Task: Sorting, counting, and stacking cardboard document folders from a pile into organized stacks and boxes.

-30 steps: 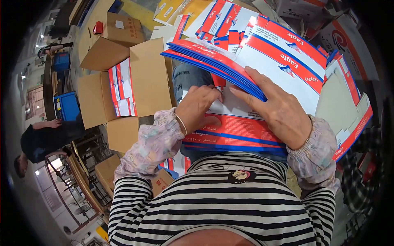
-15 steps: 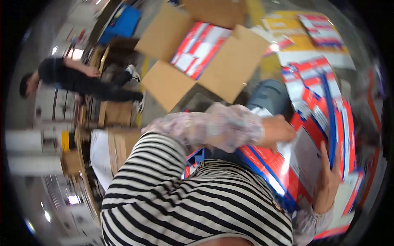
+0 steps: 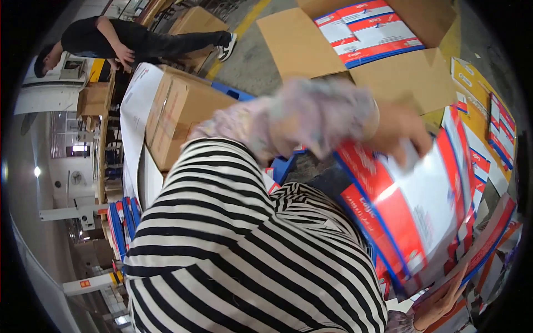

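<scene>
Motion blurs the left hand (image 3: 404,133) and its fingers, so the small pale thing (image 3: 410,156) at them cannot be made out; its sleeve (image 3: 311,114) is smeared too. The lower edge cuts off the right forearm's sleeve (image 3: 401,322), and the top edge crops the open brown box (image 3: 304,43).

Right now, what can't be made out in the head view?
- Head: left hand, grip smeared by motion blur.
- Head: right sleeve, cut off by the lower edge.
- Head: flattened carton, fine print too small.
- Head: open cardboard box, anything deeper hidden by the printed cartons on top.
</scene>
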Demonstrator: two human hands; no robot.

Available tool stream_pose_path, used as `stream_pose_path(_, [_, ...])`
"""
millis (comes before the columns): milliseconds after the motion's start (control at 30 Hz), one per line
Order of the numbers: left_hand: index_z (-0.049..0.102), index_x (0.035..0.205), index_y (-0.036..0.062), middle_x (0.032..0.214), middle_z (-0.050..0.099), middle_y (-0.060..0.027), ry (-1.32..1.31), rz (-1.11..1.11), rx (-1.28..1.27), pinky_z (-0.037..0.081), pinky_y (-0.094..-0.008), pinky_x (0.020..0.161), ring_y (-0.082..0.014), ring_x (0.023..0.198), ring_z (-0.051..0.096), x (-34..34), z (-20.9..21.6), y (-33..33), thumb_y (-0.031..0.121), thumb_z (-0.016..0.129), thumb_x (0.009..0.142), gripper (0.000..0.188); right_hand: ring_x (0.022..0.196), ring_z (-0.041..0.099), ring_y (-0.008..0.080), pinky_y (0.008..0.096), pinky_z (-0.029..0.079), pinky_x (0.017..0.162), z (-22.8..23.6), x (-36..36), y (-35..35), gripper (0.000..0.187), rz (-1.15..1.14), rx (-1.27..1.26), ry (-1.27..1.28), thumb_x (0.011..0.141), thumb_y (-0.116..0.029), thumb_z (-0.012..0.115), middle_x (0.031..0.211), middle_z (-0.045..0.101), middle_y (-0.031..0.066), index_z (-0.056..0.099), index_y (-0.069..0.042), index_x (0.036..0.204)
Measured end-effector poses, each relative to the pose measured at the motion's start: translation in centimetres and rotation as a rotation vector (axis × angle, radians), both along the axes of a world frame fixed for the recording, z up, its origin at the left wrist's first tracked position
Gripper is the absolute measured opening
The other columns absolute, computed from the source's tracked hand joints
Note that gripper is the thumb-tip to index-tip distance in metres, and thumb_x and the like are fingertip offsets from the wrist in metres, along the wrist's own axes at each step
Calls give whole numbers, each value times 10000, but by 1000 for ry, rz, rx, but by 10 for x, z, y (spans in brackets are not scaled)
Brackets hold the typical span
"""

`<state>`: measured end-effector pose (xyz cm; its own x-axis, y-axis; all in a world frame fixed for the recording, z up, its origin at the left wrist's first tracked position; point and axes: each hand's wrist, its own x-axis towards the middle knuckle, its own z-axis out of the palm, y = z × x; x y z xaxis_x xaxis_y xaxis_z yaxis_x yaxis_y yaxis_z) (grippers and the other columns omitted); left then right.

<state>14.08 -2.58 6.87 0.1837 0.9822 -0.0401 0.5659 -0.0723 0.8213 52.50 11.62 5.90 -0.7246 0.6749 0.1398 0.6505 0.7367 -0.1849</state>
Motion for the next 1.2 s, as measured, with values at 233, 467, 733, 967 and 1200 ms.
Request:
stream_pose_path(233, [640, 931, 18, 746, 612, -35, 376, 755, 137, 454, -261, 645, -76, 718, 556, -140, 46, -172, 270, 588, 889, 260, 1218, 467, 337, 387, 462, 919, -37, -31, -12, 466, 156, -101, -160, 923, -3, 325, 1395, 390, 179, 489, -170, 1326])
stream_pose_path(467, [650, 866, -40, 679, 608, -40, 395, 1758, 82, 454, -288, 628, -92, 659, 527, -46, -39, -391, 354, 551, 907, 407, 1269, 382, 402, 443, 393, 1008, -68, -54, -26, 459, 344, 19, -282, 920, -96, 321, 1451, 286, 187, 437, -131, 1363])
stream_pose_path(733, [642, 802, -40, 713, 607, -60, 389, 2136, -558, 451, -297, 677, -115, 691, 528, 154, -112, -510, 363, 502, 935, 446, 1255, 395, 412, 451, 406, 995, -57, -62, -22, 525, 456, 86, -286, 880, -17, 375, 1443, 292, 199, 392, -139, 1391])
stream_pose_path(967, [683, 842, 19, 794, 625, -270, 538, 2214, -891, 466, -475, 754, -400, 833, 630, 228, -131, -555, 569, 426, 876, 609, 1249, 406, 404, 426, 445, 956, -58, -59, -10, 552, 502, 107, -257, 870, 8, 371, 1428, 311, 204, 388, -161, 1394])
stream_pose_path(1200, [560, 1201, 92, 1123, 583, -207, 775, 1800, -1228, 424, -433, 914, -372, 1110, 518, 127, -181, -558, 371, 514, 890, 420, 1214, 415, 457, 479, 398, 973, -55, -57, -22, 455, 463, 82, -175, 830, 7, 473, 1409, 330, 246, 500, -91, 1273])
